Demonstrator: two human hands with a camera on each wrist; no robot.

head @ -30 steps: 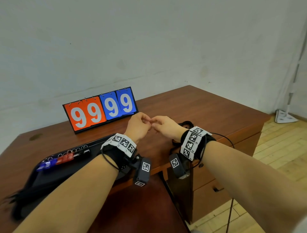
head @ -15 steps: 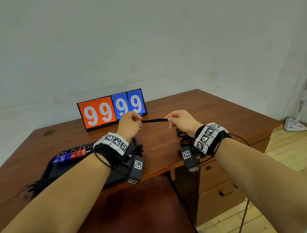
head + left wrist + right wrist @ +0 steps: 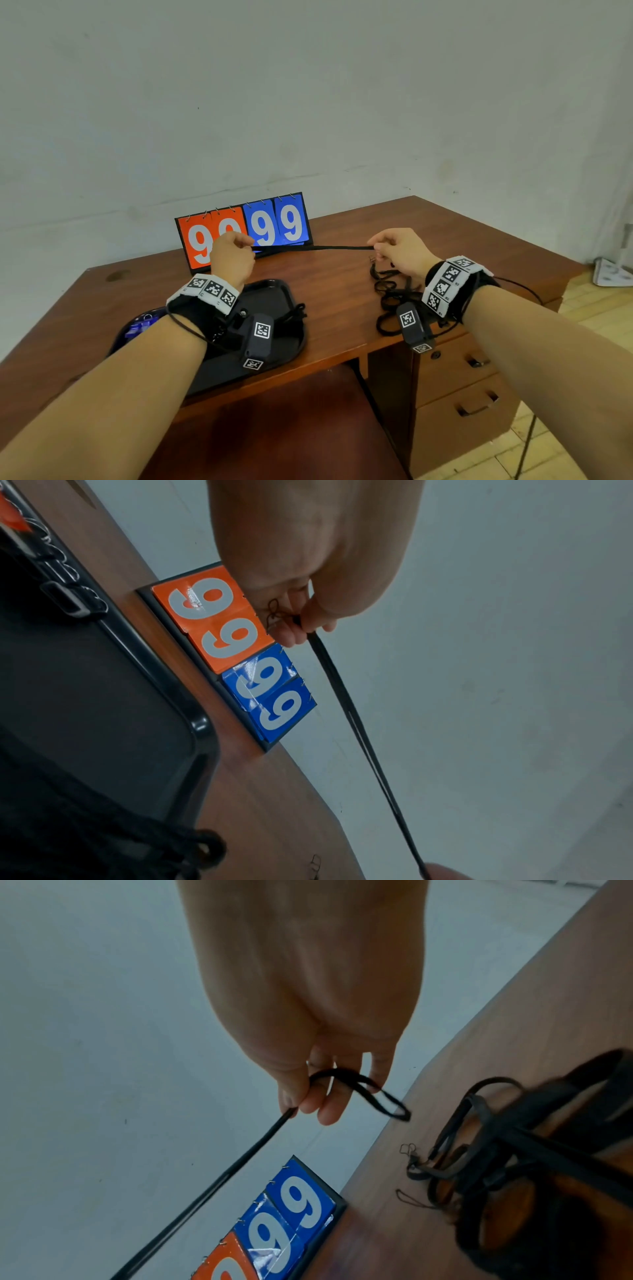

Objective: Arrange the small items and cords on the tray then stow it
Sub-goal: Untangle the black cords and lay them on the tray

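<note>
A black cord [image 3: 313,247] runs taut and near level between the two hands, above the surface [image 3: 335,294] and in front of the scoreboard [image 3: 244,229]; its long axis lies left to right across the body. The tray [image 3: 274,291] sits below and just toward the body from the left hand [image 3: 232,255], so that hand is the nearer one to it; the right hand [image 3: 400,251] is well apart from the tray, above a loose heap of other cords [image 3: 390,294] on the surface.

The left grip is clamped on one end: thumb and fingertips [image 3: 291,634] pinch the doubled cord where a thin string loop [image 3: 274,612] comes off it; the other fingers are curled in. The right grip is likewise clamped; thumb and fingers [image 3: 310,1099] pinch the cord, and a slack loop [image 3: 373,1093] of it hangs over the fingers toward the surface.

The tray already carries small clips [image 3: 138,327] at its left end and a dark cord [image 3: 293,313] on its right edge. My judgement: the cord is being drawn straight before folding or laying down; the coming move would carry it down and leftward to the tray, led by the left hand; the risk is that the slack loop snags the heap.
</note>
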